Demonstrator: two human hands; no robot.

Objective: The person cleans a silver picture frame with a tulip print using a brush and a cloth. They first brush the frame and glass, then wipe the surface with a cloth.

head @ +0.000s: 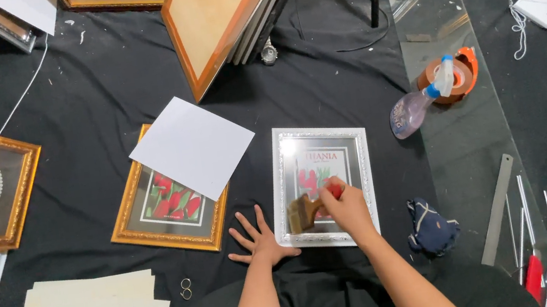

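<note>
— While you kneel at the near edge of the black cloth (138,87) on the floor, where do your hands sit?

— Your left hand (257,241) lies flat on the cloth, fingers spread, just beside the near left corner of the silver frame (317,134). Your right hand (345,206) is over the frame's glass, closed around a brush (301,214) with a wooden handle; something red shows at your fingertips, but what it is can't be told.

— Which way does the frame lie from you?

— Straight ahead, its long side running away from you. The brush head points left, across the lower part of the picture. Your right hand is the nearer one; the left only braces beside it.

— What else is close?

— A gold frame (128,215) lies to the left with a white sheet (192,146) half over it. To the right sit a dark cloth bundle (432,227), a spray bottle (415,103) resting by a tape roll (463,72), a glass pane (469,142) and a steel ruler (497,208).
</note>
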